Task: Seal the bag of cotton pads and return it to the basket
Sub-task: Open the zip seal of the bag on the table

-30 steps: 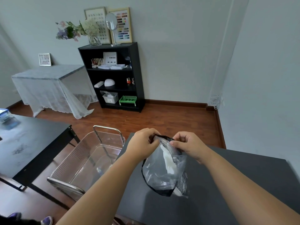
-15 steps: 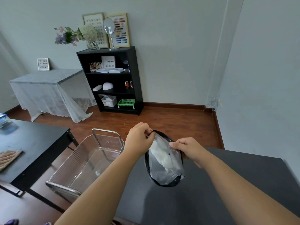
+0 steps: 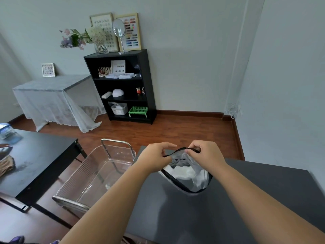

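A clear plastic bag with black trim (image 3: 189, 175) holds white cotton pads and hangs above the dark grey table (image 3: 228, 208). My left hand (image 3: 154, 159) pinches the left end of the bag's black top edge. My right hand (image 3: 204, 154) pinches the same edge at the right. A clear ribbed basket (image 3: 98, 175) with a metal handle stands just left of the table, below my left forearm. It looks almost empty.
A black desk (image 3: 35, 161) stands at the left with a blue-lidded box and a brown cloth on it. A black shelf unit (image 3: 123, 87) and a lace-covered table (image 3: 52, 99) are against the far wall. Wooden floor lies between.
The bag has turned and swung to the right, with its opening now facing up and wider across. My right hand has risen to the top edge, close to my left hand.
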### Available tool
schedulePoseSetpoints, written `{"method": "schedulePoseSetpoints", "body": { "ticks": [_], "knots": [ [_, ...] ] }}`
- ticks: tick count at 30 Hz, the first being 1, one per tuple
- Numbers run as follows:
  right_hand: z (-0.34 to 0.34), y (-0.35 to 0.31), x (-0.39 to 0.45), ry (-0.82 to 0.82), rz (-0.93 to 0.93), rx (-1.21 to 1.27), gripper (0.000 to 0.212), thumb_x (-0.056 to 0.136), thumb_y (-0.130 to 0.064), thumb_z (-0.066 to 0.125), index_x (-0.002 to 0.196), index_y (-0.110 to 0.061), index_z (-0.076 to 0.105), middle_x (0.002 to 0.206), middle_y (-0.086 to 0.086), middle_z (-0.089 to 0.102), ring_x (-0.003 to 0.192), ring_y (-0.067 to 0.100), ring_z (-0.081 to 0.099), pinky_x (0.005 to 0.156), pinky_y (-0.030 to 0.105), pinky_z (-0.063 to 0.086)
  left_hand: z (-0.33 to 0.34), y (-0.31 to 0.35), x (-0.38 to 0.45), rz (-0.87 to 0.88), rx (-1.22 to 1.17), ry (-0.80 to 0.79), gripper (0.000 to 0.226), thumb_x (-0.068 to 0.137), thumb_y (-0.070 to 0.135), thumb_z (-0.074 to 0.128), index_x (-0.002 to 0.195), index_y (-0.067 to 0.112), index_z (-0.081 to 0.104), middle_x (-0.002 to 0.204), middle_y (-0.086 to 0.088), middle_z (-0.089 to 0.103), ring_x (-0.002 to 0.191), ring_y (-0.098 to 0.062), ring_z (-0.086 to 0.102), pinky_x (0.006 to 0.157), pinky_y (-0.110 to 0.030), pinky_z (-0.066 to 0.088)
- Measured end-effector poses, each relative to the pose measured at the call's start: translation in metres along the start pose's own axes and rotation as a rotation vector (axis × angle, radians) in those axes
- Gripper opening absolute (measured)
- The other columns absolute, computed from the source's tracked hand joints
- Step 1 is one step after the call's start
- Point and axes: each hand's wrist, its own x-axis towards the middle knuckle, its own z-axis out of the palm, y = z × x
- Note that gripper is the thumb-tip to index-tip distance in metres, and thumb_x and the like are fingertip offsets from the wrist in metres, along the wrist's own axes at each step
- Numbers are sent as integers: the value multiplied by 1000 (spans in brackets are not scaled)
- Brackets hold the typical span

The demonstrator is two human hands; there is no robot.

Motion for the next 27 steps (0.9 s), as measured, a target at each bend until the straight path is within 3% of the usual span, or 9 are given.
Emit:
{"method": "schedulePoseSetpoints", "body": {
  "ticks": [4, 8, 10, 12, 14, 18, 23, 25, 27],
  "knots": [
    [3, 3, 0, -97, 68, 165, 10, 74, -40, 77, 70, -33, 71, 62, -15, 69, 60, 3, 61, 56, 20, 49, 11, 7, 2, 65, 15, 18, 12, 80, 39, 72, 91, 34, 76, 85, 10, 64, 77, -5, 58, 73, -33, 53],
    [-3, 13, -6, -329, 167, 452, 21, 70, -49, 79, 80, -31, 75, 61, -11, 62, 56, 3, 54, 57, 19, 44, 11, 10, 3, 22, -3, 70, 8, 87, 29, 66, 85, 27, 74, 75, 6, 71, 68, -14, 65, 65, -36, 56],
    [-7, 20, -12, -398, 175, 445, 30, 69, -51, 80, 67, -23, 70, 58, -8, 53, 54, 5, 45, 54, 18, 38, 7, 9, 3, 12, 59, 104, 9, 89, 31, 62, 90, 27, 70, 75, 5, 70, 64, -15, 63, 59, -34, 56],
    [-7, 23, -15, -369, 160, 377, 35, 69, -50, 80, 61, -19, 66, 54, -11, 48, 50, 4, 40, 49, 15, 34, 4, 8, 3, 6, 134, 112, 10, 92, 35, 57, 94, 28, 65, 76, 6, 69, 61, -13, 59, 53, -29, 50],
    [-5, 22, -14, -255, 138, 262, 28, 72, -44, 80, 64, -20, 69, 53, -11, 56, 48, 2, 44, 48, 14, 36, 2, 8, 3, -11, 196, 85, 11, 95, 37, 52, 96, 28, 59, 75, 5, 65, 60, -14, 56, 51, -26, 44],
    [-4, 12, -7, -48, 50, -58, 15, 79, -34, 75, 67, -28, 69, 64, -11, 64, 61, 7, 56, 56, 27, 45, 2, 7, 2, -20, 289, 16, 9, 95, 37, 44, 95, 30, 50, 68, 4, 60, 59, -19, 57, 52, -29, 46],
    [-5, 1, -5, -29, -7, -250, 17, 82, -39, 68, 68, -30, 62, 56, -14, 53, 56, 6, 52, 46, 24, 33, 15, 6, 7, 128, 91, 39, 30, 91, 35, 57, 119, 28, 57, 110, 6, 61, 100, -15, 56, 83, -32, 49],
    [-4, -2, -5, -55, -23, -264, 18, 82, -40, 68, 70, -27, 63, 58, -11, 56, 59, 10, 54, 47, 27, 39, 22, 7, 9, 171, -4, 49, 44, 89, 31, 62, 132, 31, 52, 114, 6, 58, 106, -14, 54, 89, -28, 44],
    [-4, -1, -6, -63, -13, -236, 17, 81, -42, 69, 73, -27, 66, 57, -12, 55, 59, 10, 54, 50, 28, 42, 27, 8, 11, 174, -60, 76, 45, 89, 30, 64, 132, 36, 53, 107, 7, 58, 99, -11, 54, 87, -25, 44]
  ]
}}
